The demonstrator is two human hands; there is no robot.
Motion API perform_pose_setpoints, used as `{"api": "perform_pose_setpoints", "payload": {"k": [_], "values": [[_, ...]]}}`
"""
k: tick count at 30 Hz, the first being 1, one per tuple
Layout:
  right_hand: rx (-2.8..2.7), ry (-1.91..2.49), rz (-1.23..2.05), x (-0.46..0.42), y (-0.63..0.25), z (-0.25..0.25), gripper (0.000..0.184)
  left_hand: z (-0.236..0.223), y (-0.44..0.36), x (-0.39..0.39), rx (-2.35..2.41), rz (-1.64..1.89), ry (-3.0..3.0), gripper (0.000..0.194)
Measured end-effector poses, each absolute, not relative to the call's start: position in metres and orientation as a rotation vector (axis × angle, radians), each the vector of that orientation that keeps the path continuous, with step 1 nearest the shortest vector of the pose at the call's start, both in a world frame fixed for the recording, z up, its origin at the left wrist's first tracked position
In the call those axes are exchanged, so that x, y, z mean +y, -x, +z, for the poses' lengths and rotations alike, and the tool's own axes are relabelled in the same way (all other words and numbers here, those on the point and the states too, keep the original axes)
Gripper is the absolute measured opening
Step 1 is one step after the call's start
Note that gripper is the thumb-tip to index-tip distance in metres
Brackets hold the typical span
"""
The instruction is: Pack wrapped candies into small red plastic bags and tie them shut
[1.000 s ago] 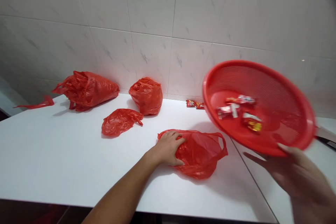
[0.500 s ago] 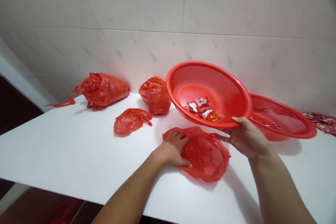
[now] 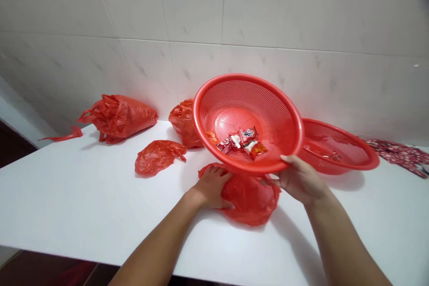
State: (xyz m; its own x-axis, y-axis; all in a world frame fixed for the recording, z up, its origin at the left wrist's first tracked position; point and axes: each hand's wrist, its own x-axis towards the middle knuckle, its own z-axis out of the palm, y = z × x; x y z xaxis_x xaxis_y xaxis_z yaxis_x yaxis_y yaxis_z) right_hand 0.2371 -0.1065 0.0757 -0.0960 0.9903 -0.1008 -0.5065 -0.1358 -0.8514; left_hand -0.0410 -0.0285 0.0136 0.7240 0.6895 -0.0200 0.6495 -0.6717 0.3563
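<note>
My right hand (image 3: 298,180) grips the lower right rim of a round red plastic colander (image 3: 268,98), thumb over the rim and fingers beneath. The colander is held tilted above the table, and several wrapped candies (image 3: 248,140) lie together at its low front side. Below it, a red plastic bag (image 3: 251,201) lies on the table, its mouth partly hidden by the colander. My left hand (image 3: 213,187) holds this bag by its left edge, with the thumb apart from the fingers; the fingertips are partly hidden.
A second red colander (image 3: 348,143) stands on the white table (image 3: 83,205) at the right, small wrapped items inside. To the left are a crumpled red bag (image 3: 157,156) and two full red bags (image 3: 130,116), (image 3: 184,123) near the tiled wall. Patterned red cloth (image 3: 398,152) lies far right.
The colander now faces me more and covers more of the bag's mouth. Its candies have slid, and another orange wrapper shows at the left. The whole view has shifted slightly.
</note>
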Motion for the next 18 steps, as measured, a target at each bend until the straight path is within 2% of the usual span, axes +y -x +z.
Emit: {"api": "perform_pose_setpoints", "payload": {"k": [6,13,18], "values": [[-0.742,0.847,1.483,-0.084,-0.230,0.035,0.028,0.013,0.043,-0.027,1.035,0.224,-2.548,0.117],[-1.010,1.108,1.087,-0.072,-0.269,-0.015,0.056,0.009,0.051,-0.016,1.136,0.497,-2.450,0.087],[-1.046,1.217,0.847,-0.068,-0.279,-0.024,0.048,0.009,0.050,-0.010,1.093,0.658,-2.375,0.079]]}}
